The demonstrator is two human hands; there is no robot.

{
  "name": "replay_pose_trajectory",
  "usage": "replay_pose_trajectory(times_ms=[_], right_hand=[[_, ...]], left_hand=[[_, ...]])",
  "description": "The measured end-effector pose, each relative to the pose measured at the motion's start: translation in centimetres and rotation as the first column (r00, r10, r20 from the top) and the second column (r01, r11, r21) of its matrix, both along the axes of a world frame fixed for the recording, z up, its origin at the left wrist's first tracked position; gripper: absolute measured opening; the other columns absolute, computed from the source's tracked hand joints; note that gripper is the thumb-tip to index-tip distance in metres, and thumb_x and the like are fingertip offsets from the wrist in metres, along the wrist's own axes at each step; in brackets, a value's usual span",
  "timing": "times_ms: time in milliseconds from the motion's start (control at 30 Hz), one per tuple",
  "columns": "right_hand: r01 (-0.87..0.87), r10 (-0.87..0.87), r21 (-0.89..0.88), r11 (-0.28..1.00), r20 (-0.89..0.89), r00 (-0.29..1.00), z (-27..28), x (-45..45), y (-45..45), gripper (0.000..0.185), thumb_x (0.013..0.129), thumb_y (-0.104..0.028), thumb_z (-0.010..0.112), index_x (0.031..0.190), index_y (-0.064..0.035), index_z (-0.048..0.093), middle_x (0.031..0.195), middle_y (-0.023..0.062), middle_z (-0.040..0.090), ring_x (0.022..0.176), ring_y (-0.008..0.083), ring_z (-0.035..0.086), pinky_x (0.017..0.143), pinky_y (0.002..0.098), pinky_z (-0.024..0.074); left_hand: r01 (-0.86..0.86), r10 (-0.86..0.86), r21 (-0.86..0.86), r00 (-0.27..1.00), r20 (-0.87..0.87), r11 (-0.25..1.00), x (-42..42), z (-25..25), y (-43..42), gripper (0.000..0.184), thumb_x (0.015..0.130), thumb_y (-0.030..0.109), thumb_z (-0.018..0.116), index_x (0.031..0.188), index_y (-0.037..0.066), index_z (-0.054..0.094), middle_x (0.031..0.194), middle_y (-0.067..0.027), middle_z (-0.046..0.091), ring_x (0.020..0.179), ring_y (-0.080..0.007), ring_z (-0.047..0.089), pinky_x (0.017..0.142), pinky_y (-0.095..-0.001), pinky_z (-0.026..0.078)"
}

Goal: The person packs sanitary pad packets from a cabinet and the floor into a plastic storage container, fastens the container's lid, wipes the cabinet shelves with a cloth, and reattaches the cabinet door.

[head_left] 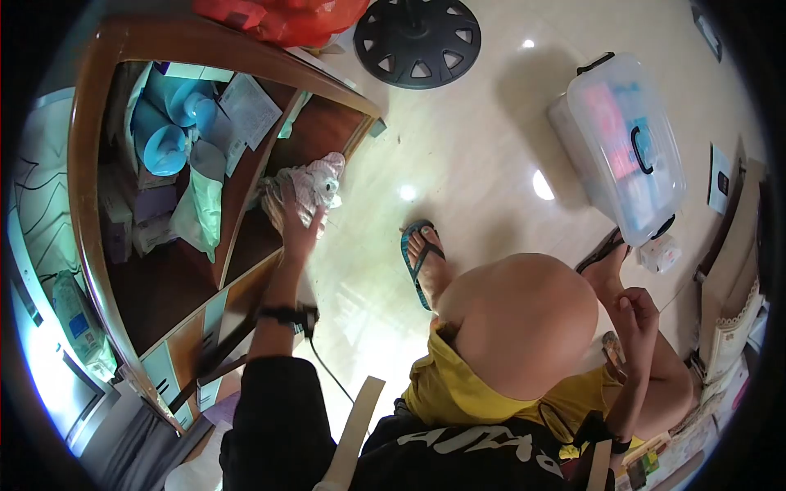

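My left hand (296,219) reaches to the lower shelf of a brown wooden cabinet (82,188). Its fingers are wrapped round a crumpled, pale pink and white patterned cloth bundle (315,182) at the shelf's open front. A dark round spot shows on the bundle, and part of it is hidden behind the hand. On the other side, my right hand (637,315) hovers by my bent leg, fingers curled in, with nothing visible in them. Both wrists wear dark bands, and a thin cable runs from the left one.
Blue rounded objects (168,147), papers (250,110) and a pale green packet (201,196) fill the upper cabinet compartment. A clear lidded storage box (622,147) stands on the floor at right. Behind are a black round base (417,41) and a red plastic bag (282,18).
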State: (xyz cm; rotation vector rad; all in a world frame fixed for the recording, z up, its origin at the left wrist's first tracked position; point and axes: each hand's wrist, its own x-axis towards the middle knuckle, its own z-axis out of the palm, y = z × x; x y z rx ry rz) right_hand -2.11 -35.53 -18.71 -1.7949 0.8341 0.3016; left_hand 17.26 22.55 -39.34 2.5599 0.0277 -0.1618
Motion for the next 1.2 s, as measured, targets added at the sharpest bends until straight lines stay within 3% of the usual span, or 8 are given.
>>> replay_pose_trajectory(times_ms=[133,233,433,500,600,933,1033,1200], right_hand=[[-0.008,0.008,-0.001,1.0,0.019,1.0,0.1,0.4,0.4,0.008,0.096,-0.005,0.058,0.095,0.0023,0.058,0.088,0.001,0.06,0.084,0.0079,0.052,0.079,0.0225,0.0435],[-0.113,0.114,-0.046,0.993,0.033,0.993,0.2,1.7,1.6,0.008,0.096,-0.007,0.057,0.095,0.0009,0.058,0.086,-0.0005,0.057,0.081,0.0062,0.051,0.074,0.0208,0.0423],[-0.075,0.084,0.178,0.981,-0.041,0.996,1.9,3.8,2.7,0.008,0.095,-0.007,0.059,0.096,0.0004,0.061,0.089,0.0011,0.061,0.086,0.0094,0.057,0.082,0.0244,0.046],[-0.072,0.08,0.185,0.98,-0.038,0.996,2.9,5.1,2.2,0.009,0.095,-0.008,0.059,0.097,-0.0002,0.061,0.089,0.0012,0.062,0.085,0.0102,0.058,0.082,0.0253,0.0467],[-0.151,0.144,0.06,0.987,0.108,0.984,2.6,5.7,-1.0,0.01,0.095,-0.011,0.059,0.097,-0.0011,0.061,0.089,0.0018,0.063,0.083,0.0119,0.059,0.082,0.0262,0.0471],[-0.054,0.042,0.178,0.982,0.069,0.997,-0.1,4.0,0.2,0.009,0.096,-0.009,0.056,0.098,-0.0021,0.06,0.089,0.0028,0.064,0.078,0.0099,0.059,0.078,0.0254,0.0478],[-0.058,0.033,0.227,0.972,0.112,0.993,-2.2,3.7,-0.5,0.008,0.097,-0.008,0.055,0.098,-0.0021,0.06,0.088,0.003,0.064,0.079,0.0086,0.059,0.075,0.024,0.0485],[-0.074,0.063,0.144,0.987,0.078,0.995,-1.5,4.0,-1.2,0.009,0.098,-0.011,0.055,0.097,-0.0032,0.06,0.087,0.0026,0.065,0.078,0.0091,0.061,0.076,0.0248,0.0494]], left_hand=[[0.306,-0.173,0.442,0.933,-0.316,0.843,-20.6,-1.0,6.2,0.091,0.085,0.042,0.068,0.153,0.003,0.022,0.154,-0.036,0.011,0.144,-0.052,0.009,0.114,-0.0645,0.012],[0.899,-0.676,0.184,0.423,-0.603,0.398,-26.4,8.0,10.8,0.085,0.073,0.031,0.078,0.148,0.023,0.038,0.155,-0.0248,0.025,0.146,-0.0402,0.02,0.114,-0.0649,0.017],[0.668,-0.311,-0.206,0.041,-0.949,0.715,-11.8,16.4,10.6,0.045,0.088,0.037,0.069,0.115,0.003,0.058,0.109,-0.0155,0.063,0.101,-0.0262,0.061,0.082,-0.0381,0.049],[0.381,-0.442,-0.299,0.377,-0.814,0.875,-7.4,10.0,11.5,0.035,0.098,0.028,0.057,0.127,0.007,0.059,0.121,-0.0137,0.065,0.116,-0.0232,0.059,0.098,-0.0345,0.044],[-0.047,0.015,-0.118,0.967,-0.254,0.992,1.8,3.0,4.7,0.073,0.094,0.04,0.062,0.144,-0.005,0.035,0.147,-0.0228,0.042,0.139,-0.0246,0.038,0.114,-0.0386,0.027],[-0.667,0.67,0.563,0.7,0.247,0.489,9.0,-10.7,-1.8,0.069,0.08,0.056,0.057,0.114,-0.003,0.064,0.136,-0.0235,0.051,0.118,-0.0447,0.048,0.107,-0.0501,0.034],[-0.354,0.022,0.498,0.831,0.556,0.792,6.5,-9.0,-3.2,0.037,0.079,0.035,0.064,0.101,0.007,0.07,0.116,-0.0177,0.063,0.115,-0.0365,0.055,0.099,-0.0481,0.042],[-0.233,0.144,0.152,0.884,0.445,0.96,7.2,-7.2,-3.5,0.071,0.07,0.017,0.067,0.137,0.001,0.048,0.137,-0.0226,0.051,0.128,-0.0402,0.045,0.109,-0.0488,0.035]])
